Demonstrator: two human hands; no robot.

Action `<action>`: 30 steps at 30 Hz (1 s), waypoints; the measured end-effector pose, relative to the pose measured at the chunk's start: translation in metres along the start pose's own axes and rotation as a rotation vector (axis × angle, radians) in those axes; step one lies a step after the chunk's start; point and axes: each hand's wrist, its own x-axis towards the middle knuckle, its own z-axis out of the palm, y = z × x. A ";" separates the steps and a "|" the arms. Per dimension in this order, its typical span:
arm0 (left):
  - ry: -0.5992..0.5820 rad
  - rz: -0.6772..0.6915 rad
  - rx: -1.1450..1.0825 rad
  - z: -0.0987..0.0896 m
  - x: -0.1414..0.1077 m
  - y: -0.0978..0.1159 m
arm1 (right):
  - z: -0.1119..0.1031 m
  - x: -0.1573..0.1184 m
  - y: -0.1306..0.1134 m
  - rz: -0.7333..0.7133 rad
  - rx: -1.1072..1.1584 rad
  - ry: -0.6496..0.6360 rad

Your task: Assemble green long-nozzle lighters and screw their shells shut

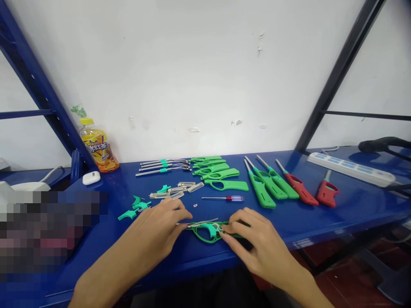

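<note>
An opened green lighter shell (201,236) lies near the table's front edge, with a teal trigger (211,229) and thin white wires (219,228) inside it. My left hand (165,226) pinches the front end of this lighter, where the metal tube (190,225) shows; its fingertips partly cover that end. My right hand (253,235) has its thumb and fingers closed at the wires behind the trigger, and it hides the handle's rear. Just beyond the hands lies a screwdriver (235,198) with a clear purple handle.
Metal tubes with wires (163,170), green shell halves (226,185), clear fuel tanks (176,196) and teal triggers (128,214) lie in groups. Whole green lighters (265,192) and red lighters (302,190) are at right, near a power strip (351,169). A drink bottle (99,147) stands at left.
</note>
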 end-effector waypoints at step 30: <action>-0.029 -0.021 -0.181 0.000 0.007 -0.017 | -0.003 0.002 0.005 0.024 0.111 -0.080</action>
